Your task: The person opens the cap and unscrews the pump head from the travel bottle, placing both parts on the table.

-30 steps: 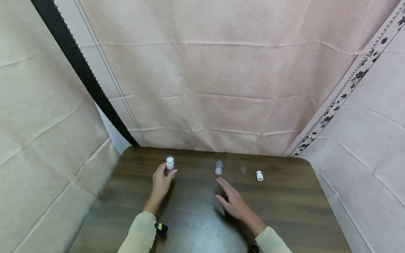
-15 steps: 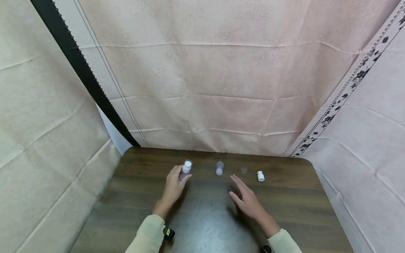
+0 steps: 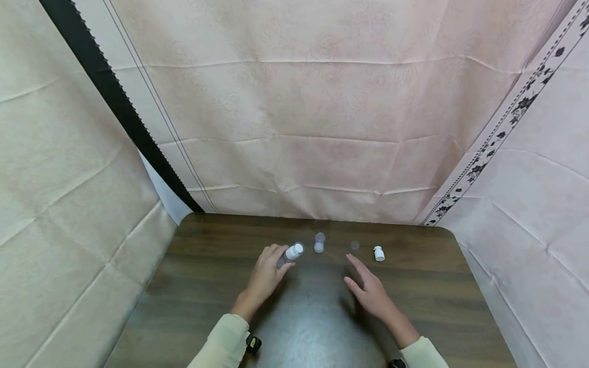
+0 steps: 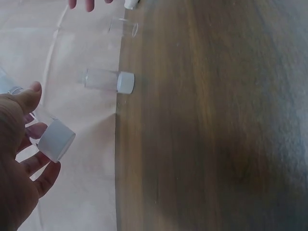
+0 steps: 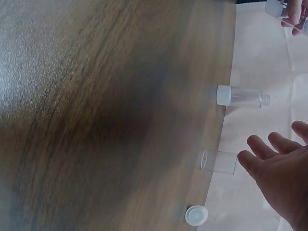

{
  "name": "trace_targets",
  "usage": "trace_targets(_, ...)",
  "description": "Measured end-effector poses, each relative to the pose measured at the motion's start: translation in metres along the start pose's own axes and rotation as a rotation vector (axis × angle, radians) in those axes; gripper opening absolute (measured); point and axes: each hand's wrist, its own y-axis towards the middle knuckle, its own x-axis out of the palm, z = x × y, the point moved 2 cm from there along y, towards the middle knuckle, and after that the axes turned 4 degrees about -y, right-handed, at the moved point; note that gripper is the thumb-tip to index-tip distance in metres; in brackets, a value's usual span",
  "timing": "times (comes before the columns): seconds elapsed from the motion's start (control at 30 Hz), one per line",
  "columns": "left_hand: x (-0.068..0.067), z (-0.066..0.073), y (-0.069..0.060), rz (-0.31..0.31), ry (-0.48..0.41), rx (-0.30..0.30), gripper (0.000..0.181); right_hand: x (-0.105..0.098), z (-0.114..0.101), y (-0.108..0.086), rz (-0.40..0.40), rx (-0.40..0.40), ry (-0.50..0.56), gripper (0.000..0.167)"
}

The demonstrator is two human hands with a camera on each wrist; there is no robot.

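My left hand [image 3: 267, 276] grips a clear bottle [image 3: 293, 251] with a white top, tilted to the right above the table. The left wrist view shows its white base [image 4: 57, 140] beside the fingers. Just right of it stands a second clear bottle [image 3: 319, 243] with a white base and a bare threaded neck [image 5: 265, 100]. My right hand [image 3: 371, 294] hovers with relaxed, spread fingers, holding nothing, near a clear cylindrical cap [image 5: 219, 161]. At the right of the row is a small white pump top [image 3: 379, 254].
The dark wooden table [image 3: 207, 286] ends at a back edge against a hanging pinkish cloth [image 3: 322, 112]. Pale cloths also hang at the left [image 3: 69, 204] and right [image 3: 529, 230].
My left hand has carried its bottle rightward, and the bottle has tilted further to the right. My right hand has moved right, away from the standing bottle.
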Motion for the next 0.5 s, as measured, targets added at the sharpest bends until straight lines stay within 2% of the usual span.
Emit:
trace_targets(0.17,0.006,0.009,0.001,-0.060,0.071,0.033,0.038,-0.005,0.001,0.000,0.019,0.038,0.020,0.060)
trace_targets(0.5,0.019,0.028,0.001,-0.084,0.246,0.209,0.043,-0.012,-0.005,0.000,0.025,0.079,0.111,0.061)
